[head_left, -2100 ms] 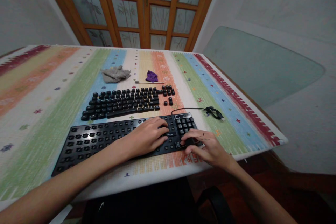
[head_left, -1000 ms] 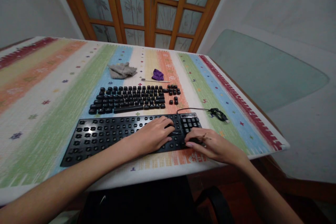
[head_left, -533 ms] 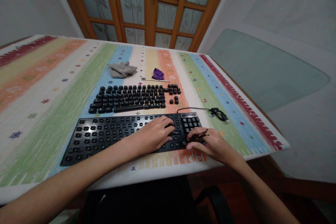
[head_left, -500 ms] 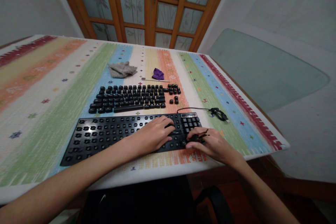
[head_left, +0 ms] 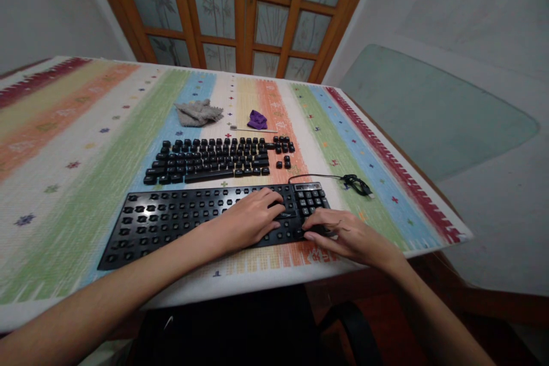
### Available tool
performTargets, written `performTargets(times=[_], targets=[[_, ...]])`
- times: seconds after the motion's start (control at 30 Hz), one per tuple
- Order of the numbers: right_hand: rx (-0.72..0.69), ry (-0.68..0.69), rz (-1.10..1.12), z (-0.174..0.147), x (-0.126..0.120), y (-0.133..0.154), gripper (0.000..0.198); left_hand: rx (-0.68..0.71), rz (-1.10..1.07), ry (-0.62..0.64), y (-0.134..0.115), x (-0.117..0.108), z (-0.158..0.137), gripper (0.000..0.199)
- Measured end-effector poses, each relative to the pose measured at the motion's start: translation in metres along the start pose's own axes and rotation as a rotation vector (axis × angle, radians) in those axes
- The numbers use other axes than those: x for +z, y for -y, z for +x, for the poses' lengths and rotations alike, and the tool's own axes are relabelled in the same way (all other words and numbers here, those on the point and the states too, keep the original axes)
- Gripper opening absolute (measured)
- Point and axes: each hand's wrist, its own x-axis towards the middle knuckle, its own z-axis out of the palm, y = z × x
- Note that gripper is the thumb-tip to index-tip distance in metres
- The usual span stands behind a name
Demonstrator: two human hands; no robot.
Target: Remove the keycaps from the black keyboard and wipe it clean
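Note:
A black keyboard (head_left: pixel 171 217) lies near the front edge of the table. Most of its main section has no caps, only bare key stems, while the number pad (head_left: pixel 312 201) still carries caps. My left hand (head_left: pixel 253 214) rests on the board left of the pad, fingers apart and bent down onto it. Over the pad's lower part, my right hand (head_left: pixel 343 234) is closed, thumb and forefinger close together at the keys. It holds a thin dark tool, mostly hidden by the fingers. Behind the keyboard, loose black keycaps (head_left: pixel 214 157) stand in rows.
A grey cloth (head_left: pixel 198 112), a purple cloth (head_left: pixel 257 120) and a thin brush (head_left: pixel 253 129) lie beyond the keycaps. The coiled cable (head_left: pixel 355 184) sits right of the keyboard. Below the striped tablecloth's edge is a chair armrest (head_left: pixel 354 326).
My right hand has turned slightly over the number pad, and the dark tool shows less than before. My left hand stays in place on the keyboard.

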Motion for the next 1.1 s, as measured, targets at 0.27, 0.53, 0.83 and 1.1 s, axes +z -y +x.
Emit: performTargets(times=[0.27,0.53,0.83,1.1], targets=[[0.032,0.007,-0.022,0.000,0.000,-0.002,0.028,0.001,-0.007,-0.009,0.001,0.001,-0.001,0.019],[-0.006,-0.079,0.005,0.000,0.004,-0.006,0.026,0.000,0.010,0.005,0.000,0.000,-0.002,0.020],[0.063,-0.049,0.091,-0.001,0.003,-0.009,0.028,0.010,0.025,-0.008,0.001,0.002,-0.001,0.019],[0.018,-0.060,0.197,0.011,0.001,-0.016,0.033,0.006,0.049,-0.014,0.000,0.002,-0.002,0.018]])
